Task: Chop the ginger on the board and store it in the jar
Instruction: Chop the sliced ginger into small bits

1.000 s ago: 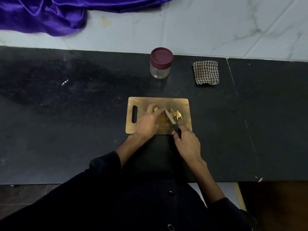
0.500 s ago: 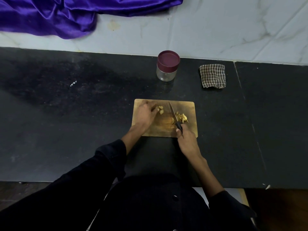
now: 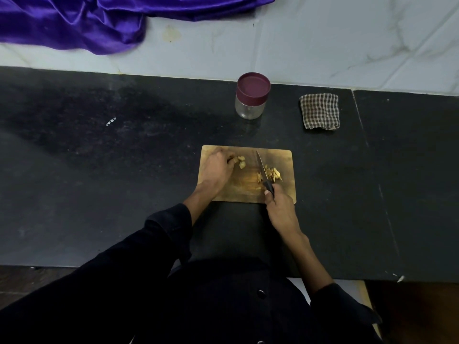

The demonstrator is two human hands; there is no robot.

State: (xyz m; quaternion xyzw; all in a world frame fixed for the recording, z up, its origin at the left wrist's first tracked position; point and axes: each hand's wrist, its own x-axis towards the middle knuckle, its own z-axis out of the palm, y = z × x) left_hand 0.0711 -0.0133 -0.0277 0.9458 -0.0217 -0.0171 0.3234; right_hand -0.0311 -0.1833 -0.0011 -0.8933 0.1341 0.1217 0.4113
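The right hand [image 3: 280, 211] is wrapped around the black handle of a kitchen knife [image 3: 263, 173], whose blade lies across the middle of the wooden chopping board [image 3: 285, 157]. The left hand [image 3: 218, 167] rests on the board's left part, fingers curled over what looks like an uncut knob of ginger. Two loose ginger chunks [image 3: 241, 162] sit just beside its fingertips, left of the blade. The chopped ginger pile [image 3: 272, 173] lies right of the blade, near the handle.

To chop well from here, I would feed the chunks under the blade one at a time, keep the left fingertips tucked back behind the knuckles, and rock the knife with its tip down so the pieces don't scatter. Gathering everything into one heap would make the transfer easier.

The glass jar [image 3: 251, 96], above the board in the frame near the wall, has its maroon lid on, so it needs opening before anything goes in.

The light is dim. I cannot tell whether the edge touches the wood, what exactly the left hand covers, or whether the jar is empty. A checked cloth [image 3: 320, 111] lies right of the jar on the worktop [image 3: 99, 170].
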